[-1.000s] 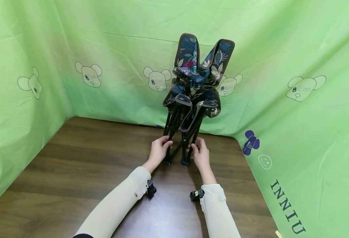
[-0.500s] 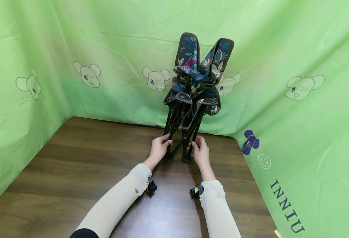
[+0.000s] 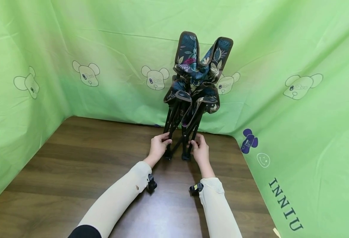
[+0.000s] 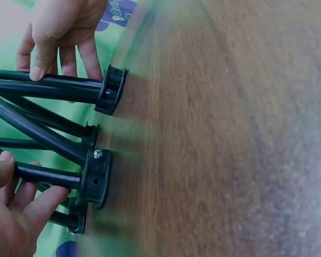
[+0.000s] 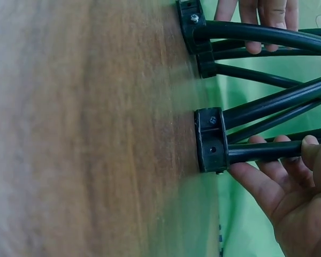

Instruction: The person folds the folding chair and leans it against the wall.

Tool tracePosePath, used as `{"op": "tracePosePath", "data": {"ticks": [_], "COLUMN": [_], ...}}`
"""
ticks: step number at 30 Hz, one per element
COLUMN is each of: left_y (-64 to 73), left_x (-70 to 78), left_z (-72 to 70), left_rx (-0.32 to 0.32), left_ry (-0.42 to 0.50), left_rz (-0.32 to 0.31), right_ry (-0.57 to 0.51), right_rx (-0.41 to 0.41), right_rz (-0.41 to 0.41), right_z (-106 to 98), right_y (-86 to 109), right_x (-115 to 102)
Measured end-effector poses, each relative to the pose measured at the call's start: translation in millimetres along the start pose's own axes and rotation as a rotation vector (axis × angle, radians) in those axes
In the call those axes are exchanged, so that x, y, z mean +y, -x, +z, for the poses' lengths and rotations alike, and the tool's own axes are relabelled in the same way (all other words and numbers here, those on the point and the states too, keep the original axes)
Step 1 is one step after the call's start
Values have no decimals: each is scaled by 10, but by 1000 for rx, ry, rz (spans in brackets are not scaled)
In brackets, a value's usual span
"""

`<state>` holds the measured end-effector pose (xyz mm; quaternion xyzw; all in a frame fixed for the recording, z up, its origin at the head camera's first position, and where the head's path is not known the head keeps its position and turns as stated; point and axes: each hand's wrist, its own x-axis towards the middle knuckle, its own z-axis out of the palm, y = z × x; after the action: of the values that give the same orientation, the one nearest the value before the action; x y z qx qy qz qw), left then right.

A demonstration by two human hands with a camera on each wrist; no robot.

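A partly folded camp chair (image 3: 196, 74) with dark floral fabric and black tube legs stands upright at the back of the table in the head view. My left hand (image 3: 159, 145) grips a leg tube on its left side, thumb in front and fingers behind. On the other side my right hand (image 3: 201, 150) holds the right leg tube the same way. Both wrist views show the legs crossing and ending in black plastic feet (image 4: 96, 179) close to the wood surface. In the right wrist view, the right thumb and fingers lie around a tube (image 5: 265, 151) near its foot.
The brown wooden table (image 3: 82, 172) reaches to a green cloth (image 3: 118, 39) printed with bear heads, hung behind and at both sides. The chair's fabric top overlaps the back cloth. A small black camera (image 3: 151, 183) is strapped at each sleeve cuff.
Both hands keep their grip on the chair legs. The chair and hands sit slightly higher in the head view, and the background has shifted a little as well.
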<state>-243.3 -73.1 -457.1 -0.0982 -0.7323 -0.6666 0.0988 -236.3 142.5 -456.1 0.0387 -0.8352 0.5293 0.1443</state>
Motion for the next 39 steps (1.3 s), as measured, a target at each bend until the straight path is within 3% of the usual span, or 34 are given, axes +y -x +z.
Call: {"op": "tracePosePath", "data": {"ticks": [9, 18, 26, 39], "left_y": [37, 35, 27, -11], "left_x": [-13, 25, -14, -54], "left_z": [43, 45, 25, 51], "left_rx": [90, 58, 40, 26], "left_ry": [2, -122, -135, -157], "left_rz": [6, 55, 52, 60], "right_ry": [-13, -25, -103, -36], "right_rx": [18, 28, 7, 28], "right_rz": [20, 57, 61, 26], "right_z": [-1, -15, -20, 25], "right_y": [-17, 19, 6, -51], "right_x": [6, -68, -93, -75]}}
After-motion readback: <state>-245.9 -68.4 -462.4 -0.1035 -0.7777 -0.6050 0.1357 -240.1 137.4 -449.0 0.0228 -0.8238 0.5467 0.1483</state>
